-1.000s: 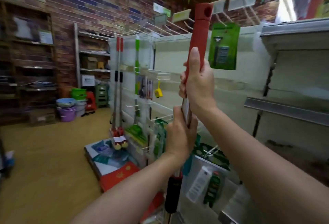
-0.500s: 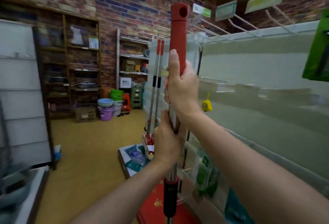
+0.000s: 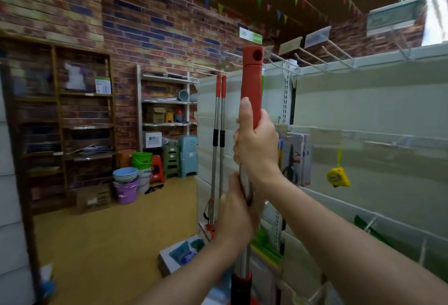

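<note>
The right hand [image 3: 257, 144] is wrapping its fingers tightly round the lower end of the red grip of an upright mop pole [image 3: 252, 81], thumb lying up along it, while the left hand [image 3: 236, 215] is clutching the bare metal tube just beneath. The pole is standing near the centre of view, its holed red cap pointing to 12 o'clock and its black collar [image 3: 241, 287] sitting at 6 o'clock. At 9 o'clock of the hands two matching poles [image 3: 219, 115] are hanging on the white display rack [image 3: 363, 101]; at 3 o'clock a carded pair of scissors [image 3: 294, 157] is hanging close by and a yellow tape measure [image 3: 338, 177] is dangling farther out.
</note>
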Tool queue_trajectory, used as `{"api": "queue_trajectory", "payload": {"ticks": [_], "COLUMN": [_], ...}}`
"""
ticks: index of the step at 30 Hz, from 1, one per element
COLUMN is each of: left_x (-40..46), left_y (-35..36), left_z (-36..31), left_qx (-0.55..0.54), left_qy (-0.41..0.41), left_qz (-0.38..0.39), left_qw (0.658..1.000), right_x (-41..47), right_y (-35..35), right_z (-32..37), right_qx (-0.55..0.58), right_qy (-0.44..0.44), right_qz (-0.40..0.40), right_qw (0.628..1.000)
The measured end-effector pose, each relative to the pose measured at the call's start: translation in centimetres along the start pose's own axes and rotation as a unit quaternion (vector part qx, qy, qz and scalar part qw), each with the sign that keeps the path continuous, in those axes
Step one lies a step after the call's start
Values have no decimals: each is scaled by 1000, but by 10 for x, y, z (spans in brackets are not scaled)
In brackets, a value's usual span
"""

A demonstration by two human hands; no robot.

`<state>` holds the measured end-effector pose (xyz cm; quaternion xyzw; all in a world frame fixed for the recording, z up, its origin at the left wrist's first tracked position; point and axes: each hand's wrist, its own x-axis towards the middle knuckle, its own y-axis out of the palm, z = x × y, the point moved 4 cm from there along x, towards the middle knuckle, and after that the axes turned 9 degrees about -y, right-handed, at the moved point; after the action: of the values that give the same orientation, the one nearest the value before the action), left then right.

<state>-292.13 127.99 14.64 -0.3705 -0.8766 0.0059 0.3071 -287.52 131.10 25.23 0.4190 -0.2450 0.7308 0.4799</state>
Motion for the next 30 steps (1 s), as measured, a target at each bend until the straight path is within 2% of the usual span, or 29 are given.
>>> {"api": "queue_trajectory", "payload": {"ticks": [4, 10, 14, 20, 30], "left_x": [50, 126, 191, 291, 426], "left_y": [-19, -42, -57, -76, -97], "left_z": [34, 106, 162, 217, 308], "left_qx": [-64, -55, -35, -22, -78], "left_qy": [-8, 5, -5, 10, -12], "left_qz": [-8, -20, 1, 63, 170], "left_qw": [998, 998, 999, 998, 982], "right_x": [28, 58, 88, 151, 222], "right_y": [41, 106, 153, 212, 294], "right_z": [-36, -116, -186, -271, -382], "right_qx": [-13, -15, -27, -39, -78], "right_qy": [4, 7, 6, 17, 7], "right_qz": [-21, -31, -30, -24, -37], "right_qw": [1000, 999, 999, 999, 996]}}
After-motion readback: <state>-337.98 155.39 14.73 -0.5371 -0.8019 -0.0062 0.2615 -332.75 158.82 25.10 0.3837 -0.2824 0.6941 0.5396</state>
